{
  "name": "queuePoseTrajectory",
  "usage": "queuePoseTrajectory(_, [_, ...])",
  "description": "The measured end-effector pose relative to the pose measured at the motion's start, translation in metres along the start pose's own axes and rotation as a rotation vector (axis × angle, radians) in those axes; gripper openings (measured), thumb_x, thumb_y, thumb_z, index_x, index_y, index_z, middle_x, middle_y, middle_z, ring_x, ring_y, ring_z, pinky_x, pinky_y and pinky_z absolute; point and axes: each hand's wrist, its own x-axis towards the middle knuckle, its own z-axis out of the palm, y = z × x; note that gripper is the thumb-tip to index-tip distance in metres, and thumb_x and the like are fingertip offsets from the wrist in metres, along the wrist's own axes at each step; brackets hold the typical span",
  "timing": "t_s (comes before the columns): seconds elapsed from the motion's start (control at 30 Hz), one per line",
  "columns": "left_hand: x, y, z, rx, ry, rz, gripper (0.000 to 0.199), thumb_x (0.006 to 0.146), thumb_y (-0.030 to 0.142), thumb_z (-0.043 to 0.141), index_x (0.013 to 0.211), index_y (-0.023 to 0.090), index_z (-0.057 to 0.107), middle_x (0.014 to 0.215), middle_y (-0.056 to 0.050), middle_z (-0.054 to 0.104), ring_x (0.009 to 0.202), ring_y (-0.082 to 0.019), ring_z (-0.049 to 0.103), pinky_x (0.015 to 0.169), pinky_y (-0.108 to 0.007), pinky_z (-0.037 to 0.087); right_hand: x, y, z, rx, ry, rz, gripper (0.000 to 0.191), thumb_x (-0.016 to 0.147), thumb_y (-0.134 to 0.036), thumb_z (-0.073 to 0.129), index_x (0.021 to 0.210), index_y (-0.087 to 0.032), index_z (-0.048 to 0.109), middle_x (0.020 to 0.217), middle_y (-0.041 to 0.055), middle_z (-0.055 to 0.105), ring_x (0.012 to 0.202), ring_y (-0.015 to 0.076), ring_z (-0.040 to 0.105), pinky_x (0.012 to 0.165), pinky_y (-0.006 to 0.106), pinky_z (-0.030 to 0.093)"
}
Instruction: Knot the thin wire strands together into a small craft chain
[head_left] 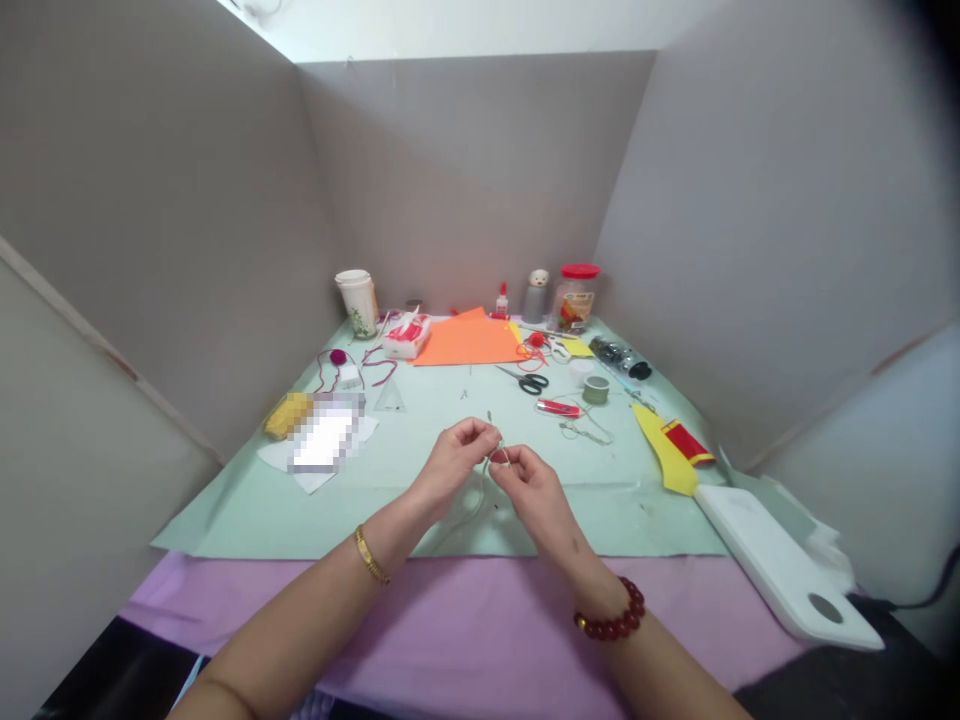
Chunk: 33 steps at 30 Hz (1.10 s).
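Left hand (455, 457) and right hand (534, 487) on pale cord (481, 503)

Fingertips pinched closed on it, nearly touching; slack loops below, over front half of green sheet (622, 515). Sheet spreads either side; forearms cross its front edge and purple cloth (487, 625). Scissors (534, 383), red cutter (559, 408) beyond right hand. Grey partitions (480, 170) well apart, three sides.

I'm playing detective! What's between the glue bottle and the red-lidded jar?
In the head view, a gray container with an animal-head top stands between the glue bottle and the red-lidded jar.
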Motion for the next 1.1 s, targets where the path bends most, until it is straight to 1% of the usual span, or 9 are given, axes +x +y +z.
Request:
queuePoseTrajectory(0.17, [-0.001, 0.000, 0.000, 0.013, -0.016, -0.054, 0.025, 0.076, 0.039, 0.061, 0.078, 0.014, 0.056, 0.078, 0.000, 0.055, 0.073, -0.010, 0.049, 0.070, -0.023, 0.037, 0.000, -0.006, 0.003, 0.147, 0.016, 0.069, 0.019, 0.074, -0.036, 0.059, 0.073, -0.018, 0.053, 0.051, -0.0088, 0.033, 0.044, 0.0056, 0.024, 0.043, 0.022, 0.018])
queuePoseTrajectory(0.4, [0.000, -0.002, -0.001, 0.042, -0.042, -0.062, 0.026, 0.077, 0.040, 0.060, 0.077, 0.015, 0.055, 0.076, 0.001, 0.052, 0.070, -0.009, 0.046, 0.068, -0.022, 0.036, 0.001, -0.009, 0.002, 0.231, -0.002, 0.081, 0.021, 0.072, -0.033, 0.061, 0.066, -0.018, 0.047, 0.048, -0.0094, 0.029, 0.043, 0.0045, 0.020, 0.042, 0.021, 0.015])
queuePoseTrajectory(0.53, [-0.001, -0.001, -0.002, 0.042, -0.040, -0.076, 0.024, 0.077, 0.039, 0.059, 0.077, 0.015, 0.054, 0.079, 0.000, 0.052, 0.073, -0.009, 0.048, 0.070, -0.023, 0.037, 0.002, -0.006, -0.001, 0.186, 0.007, 0.066, 0.017, 0.072, -0.032, 0.059, 0.068, -0.019, 0.049, 0.051, -0.0087, 0.032, 0.043, 0.0044, 0.022, 0.040, 0.020, 0.017])
queuePoseTrajectory(0.63, [-0.003, 0.000, -0.001, 0.058, -0.046, -0.063, 0.024, 0.078, 0.039, 0.058, 0.076, 0.015, 0.053, 0.078, 0.001, 0.052, 0.074, -0.009, 0.048, 0.072, -0.023, 0.038, 0.002, -0.004, -0.003, 0.170, 0.001, 0.064, 0.013, 0.073, -0.030, 0.055, 0.069, -0.020, 0.048, 0.052, -0.0086, 0.033, 0.041, 0.0050, 0.026, 0.038, 0.020, 0.022])
queuePoseTrajectory(0.73, [-0.005, 0.001, 0.001, 0.073, -0.070, -0.019, 0.023, 0.080, 0.037, 0.055, 0.075, 0.015, 0.050, 0.072, 0.002, 0.050, 0.067, -0.009, 0.047, 0.070, -0.023, 0.038, 0.002, -0.003, -0.004, 0.152, -0.039, 0.063, 0.009, 0.073, -0.026, 0.051, 0.069, -0.020, 0.046, 0.057, -0.0072, 0.042, 0.039, 0.0051, 0.031, 0.037, 0.020, 0.029])
queuePoseTrajectory(0.8, [-0.006, 0.001, 0.002, 0.082, -0.069, 0.008, 0.023, 0.081, 0.037, 0.054, 0.074, 0.015, 0.048, 0.069, 0.002, 0.049, 0.064, -0.008, 0.045, 0.067, -0.023, 0.038, 0.001, -0.002, -0.005, 0.092, -0.048, 0.051, 0.008, 0.073, -0.026, 0.051, 0.069, -0.020, 0.047, 0.062, -0.0058, 0.048, 0.038, 0.0053, 0.035, 0.036, 0.021, 0.031])
queuePoseTrajectory(0.87, [-0.006, 0.000, 0.002, 0.106, -0.051, 0.035, 0.023, 0.082, 0.036, 0.053, 0.074, 0.015, 0.048, 0.069, 0.002, 0.047, 0.065, -0.008, 0.044, 0.066, -0.022, 0.037, 0.001, -0.002, -0.008, -0.008, -0.037, 0.020, 0.011, 0.074, -0.029, 0.052, 0.069, -0.020, 0.049, 0.058, -0.0061, 0.048, 0.037, 0.0064, 0.038, 0.036, 0.021, 0.032])
queuePoseTrajectory(0.97, [-0.006, -0.001, 0.002, 0.161, -0.034, 0.076, 0.022, 0.083, 0.035, 0.052, 0.075, 0.015, 0.048, 0.070, 0.002, 0.048, 0.067, -0.009, 0.044, 0.067, -0.022, 0.037, 0.001, -0.002, -0.013, -0.136, -0.038, -0.047, 0.016, 0.077, -0.034, 0.053, 0.069, -0.021, 0.051, 0.049, -0.0071, 0.042, 0.038, 0.0078, 0.040, 0.039, 0.021, 0.034])
queuePoseTrajectory(1.1, [-0.004, -0.004, 0.000, 0.195, -0.048, 0.105, 0.022, 0.084, 0.035, 0.049, 0.076, 0.016, 0.048, 0.070, 0.001, 0.049, 0.069, -0.010, 0.045, 0.067, -0.023, 0.038, 0.004, -0.003, -0.019, -0.137, -0.099, -0.064, 0.019, 0.078, -0.036, 0.054, 0.068, -0.020, 0.052, 0.050, -0.0066, 0.042, 0.039, 0.0076, 0.040, 0.040, 0.021, 0.034])
